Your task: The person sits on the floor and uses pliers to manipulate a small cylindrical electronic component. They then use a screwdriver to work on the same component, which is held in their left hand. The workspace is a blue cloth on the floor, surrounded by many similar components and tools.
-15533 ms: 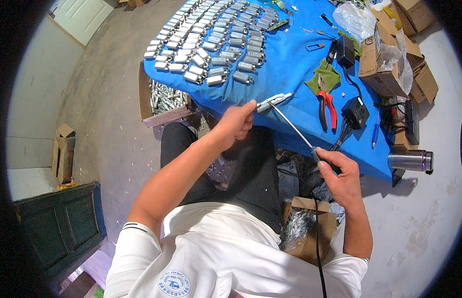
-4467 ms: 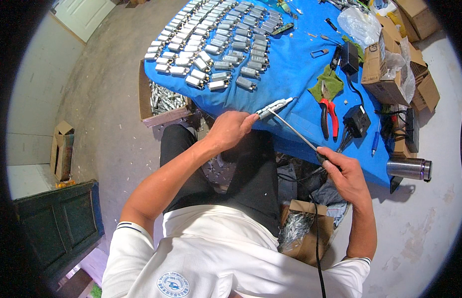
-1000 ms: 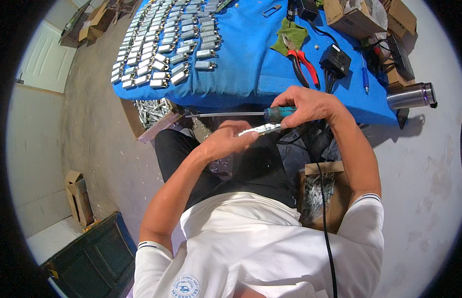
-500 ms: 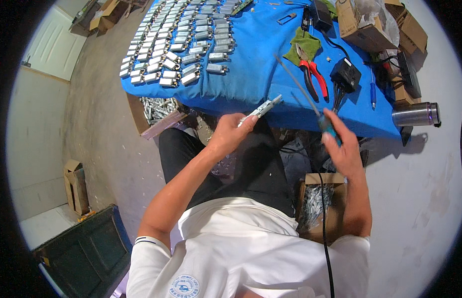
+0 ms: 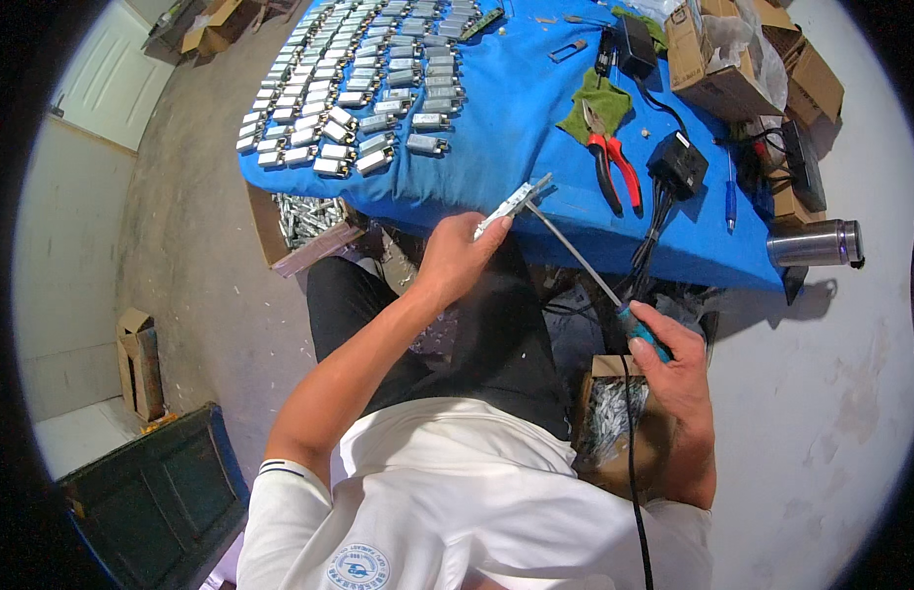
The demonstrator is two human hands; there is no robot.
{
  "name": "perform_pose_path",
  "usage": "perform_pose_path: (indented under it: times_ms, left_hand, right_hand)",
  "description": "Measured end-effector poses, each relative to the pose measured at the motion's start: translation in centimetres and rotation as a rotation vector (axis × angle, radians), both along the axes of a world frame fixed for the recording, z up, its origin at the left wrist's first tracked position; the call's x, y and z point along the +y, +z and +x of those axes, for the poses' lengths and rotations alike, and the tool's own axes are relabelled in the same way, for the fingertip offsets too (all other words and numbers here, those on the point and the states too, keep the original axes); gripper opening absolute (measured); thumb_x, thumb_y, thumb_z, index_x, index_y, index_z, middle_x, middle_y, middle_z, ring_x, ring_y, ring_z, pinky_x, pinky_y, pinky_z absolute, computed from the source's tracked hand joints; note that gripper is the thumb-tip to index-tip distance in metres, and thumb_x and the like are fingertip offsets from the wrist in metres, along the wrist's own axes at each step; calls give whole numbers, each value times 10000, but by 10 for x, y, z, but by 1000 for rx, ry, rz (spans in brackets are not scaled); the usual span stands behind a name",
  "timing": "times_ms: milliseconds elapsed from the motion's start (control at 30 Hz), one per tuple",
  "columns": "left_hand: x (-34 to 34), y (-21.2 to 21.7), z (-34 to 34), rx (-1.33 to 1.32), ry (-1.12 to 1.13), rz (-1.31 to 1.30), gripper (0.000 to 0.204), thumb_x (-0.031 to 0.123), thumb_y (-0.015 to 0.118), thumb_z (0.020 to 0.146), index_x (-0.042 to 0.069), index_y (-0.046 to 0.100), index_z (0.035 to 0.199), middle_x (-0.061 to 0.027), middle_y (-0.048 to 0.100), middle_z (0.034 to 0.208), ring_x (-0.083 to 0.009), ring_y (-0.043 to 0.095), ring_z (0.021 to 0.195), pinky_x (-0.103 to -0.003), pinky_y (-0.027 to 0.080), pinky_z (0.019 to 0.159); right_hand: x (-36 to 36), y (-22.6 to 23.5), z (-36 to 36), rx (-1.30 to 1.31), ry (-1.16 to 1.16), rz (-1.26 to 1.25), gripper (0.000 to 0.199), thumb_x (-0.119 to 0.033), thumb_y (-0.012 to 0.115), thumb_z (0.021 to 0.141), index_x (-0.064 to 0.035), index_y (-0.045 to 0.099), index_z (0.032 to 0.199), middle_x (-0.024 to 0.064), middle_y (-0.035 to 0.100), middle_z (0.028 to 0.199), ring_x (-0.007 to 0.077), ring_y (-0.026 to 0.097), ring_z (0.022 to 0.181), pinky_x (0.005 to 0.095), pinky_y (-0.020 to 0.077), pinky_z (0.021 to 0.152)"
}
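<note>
My left hand (image 5: 455, 258) is closed round a slim, pale metallic piece (image 5: 503, 210), held tilted just off the table's front edge. Its exact kind does not show. In my right hand (image 5: 675, 356), lower and to the right, is a screwdriver with a teal handle (image 5: 644, 331) and a long thin shaft (image 5: 578, 258). The tip of the shaft meets the piece near its far end. Beyond my left hand, rows of small silver metal cases (image 5: 378, 121) cover the left of the blue table cloth (image 5: 506, 108).
Red-handled pliers (image 5: 614, 162) rest on a green cloth (image 5: 582, 120), beside a black adapter (image 5: 677, 164) and a blue pen (image 5: 730, 197). A steel flask (image 5: 816, 244) lies at the right edge. Boxes of metal parts (image 5: 311, 221) stand below. A black cable (image 5: 636, 492) hangs near my right arm.
My right hand has moved down and back, and the raised screwdriver has swung left so its tip meets the piece. My left hand has shifted only slightly, still holding the piece.
</note>
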State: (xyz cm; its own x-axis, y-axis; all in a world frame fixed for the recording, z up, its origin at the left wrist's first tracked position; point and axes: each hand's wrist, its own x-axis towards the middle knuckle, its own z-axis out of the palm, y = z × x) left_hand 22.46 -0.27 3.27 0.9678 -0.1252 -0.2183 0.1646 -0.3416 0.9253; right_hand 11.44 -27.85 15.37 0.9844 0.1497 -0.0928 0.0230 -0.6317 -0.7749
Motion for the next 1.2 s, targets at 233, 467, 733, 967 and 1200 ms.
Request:
perform_pose_path:
  times_ms: [233,467,733,967,1200]
  left_hand:
    - [-3,0,0,21,48,-18,498,455,610,923,-28,647,809,-2,513,625,-85,438,574,-282,342,495]
    - [-5,5,0,12,50,16,503,459,603,924,-28,650,807,-7,505,611,-93,434,566,-295,345,494]
    - [-7,12,-1,30,40,51,527,478,583,929,-32,656,819,-28,522,611,-109,454,563,-310,359,503]
    - [-14,4,-2,-27,44,109,541,471,540,947,-42,639,807,-66,536,602,-154,488,560,-351,393,528]
    - [-23,11,-6,-101,57,243,511,460,505,952,-18,622,816,-186,589,641,-364,597,625,-455,439,600]
  right_hand:
    - [3,-17,2,-23,-3,33,366,-85,660,843,-34,632,1205,132,657,883,189,621,755,292,481,721]
    - [5,-21,5,36,-61,42,349,-117,652,859,-37,643,1198,134,690,973,180,651,824,287,490,753]
    - [0,-33,2,61,-62,114,350,-170,651,890,-22,635,1208,88,672,917,115,589,742,257,476,669]
    - [11,-34,-4,305,-191,328,402,-182,582,937,-65,555,1321,87,656,926,105,600,733,242,506,593]
    - [30,-21,-2,552,-210,704,484,-140,559,943,-44,444,1403,95,639,978,100,575,643,224,478,509]
